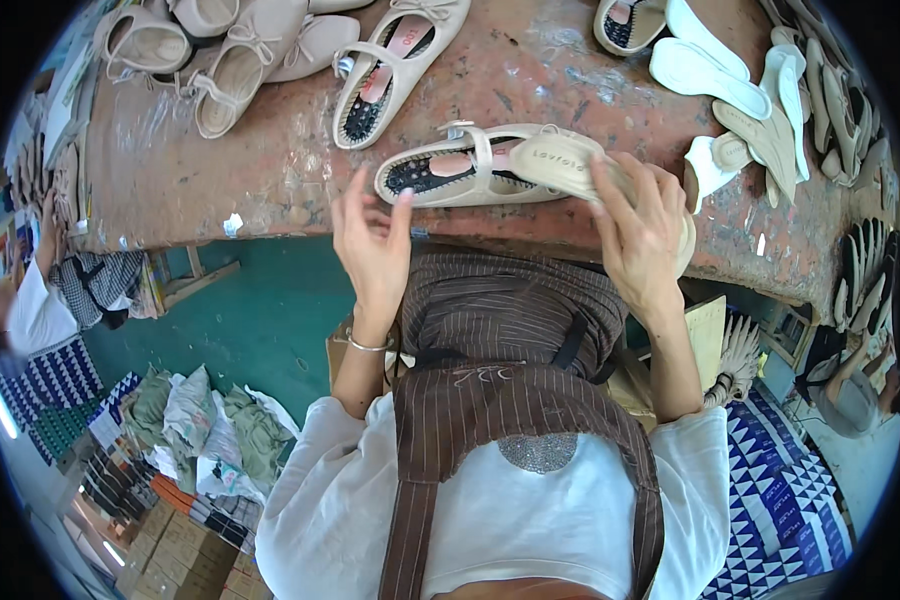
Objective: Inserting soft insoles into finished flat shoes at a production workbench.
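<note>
A beige strap shoe (485, 195) with a small bow lies sideways near the table's front edge, its heel to the left. Its dark inner sole with a pale pink patch shows. My right hand (642, 225) is closed on a beige insole (560, 165), whose heel end hangs over the shoe's toe side; the rest is partly hidden by my fingers. By the shoe's heel is my left hand (372, 232), thumb and fingers apart with nothing between them. Its thumb is close to the heel rim; I cannot tell whether it touches.
More beige shoes (232, 85) stand at the far left, and another strap shoe (395, 70) lies behind mine. White insole pieces (705, 78) and beige insoles (760, 140) are piled at the right. Another person's arm (42, 240) is at the left rim. Cloth-filled bags (190, 420) lie below left.
</note>
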